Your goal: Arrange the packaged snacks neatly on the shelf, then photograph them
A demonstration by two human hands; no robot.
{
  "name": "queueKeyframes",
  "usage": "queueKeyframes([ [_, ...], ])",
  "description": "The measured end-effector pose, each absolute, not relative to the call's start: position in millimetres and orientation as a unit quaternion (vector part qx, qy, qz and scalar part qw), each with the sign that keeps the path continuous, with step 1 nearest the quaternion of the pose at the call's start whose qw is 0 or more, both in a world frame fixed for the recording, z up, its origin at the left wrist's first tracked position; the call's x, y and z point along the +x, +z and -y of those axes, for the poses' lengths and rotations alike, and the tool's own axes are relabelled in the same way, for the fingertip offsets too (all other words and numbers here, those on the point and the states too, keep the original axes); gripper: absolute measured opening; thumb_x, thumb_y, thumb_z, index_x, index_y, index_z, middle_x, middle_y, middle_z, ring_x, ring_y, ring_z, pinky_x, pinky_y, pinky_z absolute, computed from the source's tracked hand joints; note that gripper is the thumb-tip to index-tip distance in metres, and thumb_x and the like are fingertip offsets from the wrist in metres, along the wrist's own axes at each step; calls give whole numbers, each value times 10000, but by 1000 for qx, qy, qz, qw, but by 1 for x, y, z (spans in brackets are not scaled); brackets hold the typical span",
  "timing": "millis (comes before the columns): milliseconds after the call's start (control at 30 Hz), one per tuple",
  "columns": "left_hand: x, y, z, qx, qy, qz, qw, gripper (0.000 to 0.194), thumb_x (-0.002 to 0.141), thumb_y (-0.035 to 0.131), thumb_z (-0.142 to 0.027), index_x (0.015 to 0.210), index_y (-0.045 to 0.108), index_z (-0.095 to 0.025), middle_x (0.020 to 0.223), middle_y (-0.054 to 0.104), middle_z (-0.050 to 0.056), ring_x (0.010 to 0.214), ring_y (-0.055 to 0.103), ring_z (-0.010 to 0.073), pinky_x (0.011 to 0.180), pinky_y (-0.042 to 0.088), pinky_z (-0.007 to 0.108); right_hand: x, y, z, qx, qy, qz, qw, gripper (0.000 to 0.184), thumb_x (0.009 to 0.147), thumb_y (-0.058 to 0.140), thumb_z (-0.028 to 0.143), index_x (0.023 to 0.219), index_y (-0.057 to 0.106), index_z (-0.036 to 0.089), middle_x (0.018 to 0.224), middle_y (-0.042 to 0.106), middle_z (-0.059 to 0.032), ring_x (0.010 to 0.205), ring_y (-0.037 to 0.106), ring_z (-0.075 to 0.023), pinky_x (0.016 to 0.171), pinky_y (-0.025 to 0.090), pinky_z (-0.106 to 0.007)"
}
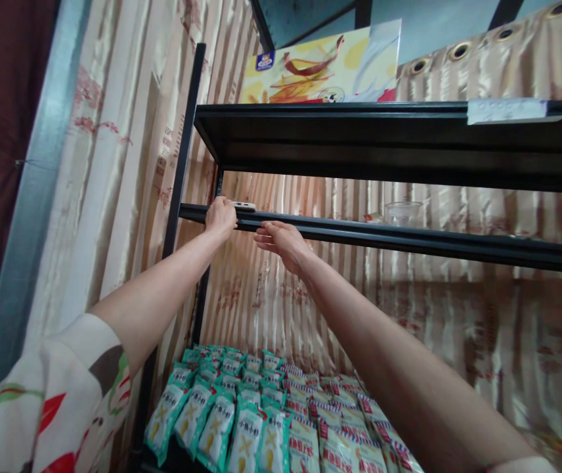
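Reaching up to a small pale object at the edge of a black shelf

Judging from its perch, the small pale object [244, 205] could slip off the front lip of the middle shelf [409, 238] and drop onto the snack packets [241, 420] stacked on the level below, since it lies right at the edge near the corner post and the left hand [220, 217] seems to meet it only with its fingertips; whether those fingers are truly closed on it cannot be told from here. That arm stretches up and forward, the hand curled over the rail. The right hand [281, 242] rises just beside it, fingers spread and loose, holding nothing and resting just under the rail, close to its partner but apart. A clear cup [403, 213] stands farther along the same shelf
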State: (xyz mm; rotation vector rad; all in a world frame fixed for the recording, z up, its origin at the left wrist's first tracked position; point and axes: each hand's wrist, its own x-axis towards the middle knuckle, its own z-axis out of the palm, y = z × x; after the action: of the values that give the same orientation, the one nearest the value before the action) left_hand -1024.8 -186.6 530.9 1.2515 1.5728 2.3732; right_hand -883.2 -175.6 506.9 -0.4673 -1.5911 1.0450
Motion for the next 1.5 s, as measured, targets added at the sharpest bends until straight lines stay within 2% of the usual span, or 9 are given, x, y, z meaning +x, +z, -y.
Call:
queueKeyframes([
  [233,-1022,541,186,409,782,-464,80,281,923,341,-265,886,584,-128,822,681,114,617,677,147,555,536,218,-904,536,177,-227,478,642,554,168,903,445,178,788,555,122,606,599,-13,492,579,-82,462,509,-178],
  [467,-1024,552,191,380,793,-455,138,252,918,406,-276,913,583,-97,788,680,148,606,677,175,541,552,253,-929,553,174,-263,534,601,533,225,943,389,286,865,532,130,563,581,-11,436,558,-78,392,477,-150],
  [700,-1028,555,193,373,794,-449,170,162,858,471,-146,929,593,-67,736,673,126,585,667,164,543,547,240,-939,561,176,-275,576,572,516,236,946,343,237,896,544,124,508,557,2,396,529,-73,350,458,-129],
  [1133,-1025,550,199,373,822,-378,205,178,795,496,-40,950,578,-70,743,665,86,620,666,147,603,562,251,-940,554,177,-203,604,522,567,142,925,393,151,817,485,145,535,521,37,440,532,-46,451,505,-104],
  [1300,-1023,540,203,383,830,-338,226,120,762,512,-23,834,593,-73,627,629,48,600,656,148,644,562,276,-931,541,176,-148,614,515,580,142,902,439,119,771,489,143,564,568,17,513,598,-61,529,545,-122],
  [1500,-1016,525,207,378,840,-278,274,126,780,487,-61,712,578,-116,542,599,14,576,645,144,661,555,286,-917,526,180,-108,617,506,593,166,886,458,100,731,509,130,572,619,-21,525,627,-85,548,562,-151],
])
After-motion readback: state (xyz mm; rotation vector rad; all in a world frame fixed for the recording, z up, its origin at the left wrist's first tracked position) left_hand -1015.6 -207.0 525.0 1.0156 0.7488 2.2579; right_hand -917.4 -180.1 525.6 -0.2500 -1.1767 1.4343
